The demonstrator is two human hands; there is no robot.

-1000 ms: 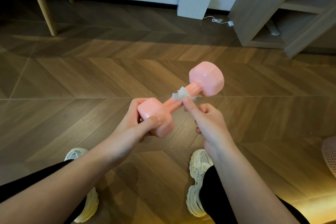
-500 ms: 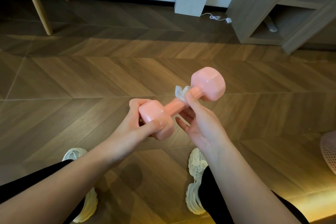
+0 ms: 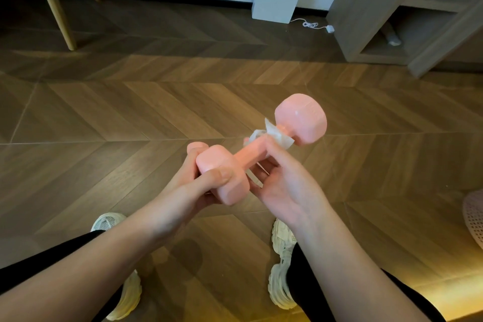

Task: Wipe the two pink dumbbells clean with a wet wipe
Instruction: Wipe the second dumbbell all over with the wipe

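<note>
left hand [image 3: 193, 185] clamps the near head of a pink dumbbell [image 3: 257, 150] held above the wood floor [image 3: 104, 112]; right hand [image 3: 285, 185] pinches a wet wipe [image 3: 277, 134] round its handle. handle-wiping appears underway; next likely calls for the far head.

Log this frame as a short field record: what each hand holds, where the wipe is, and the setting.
left hand: grips near head of dumbbell
right hand: wraps wipe round the handle
wipe position: on handle beside far head
dumbbell: held in the air, tilted, far head higher
second dumbbell: not in view
setting: wood floor, shelf unit at right
</note>
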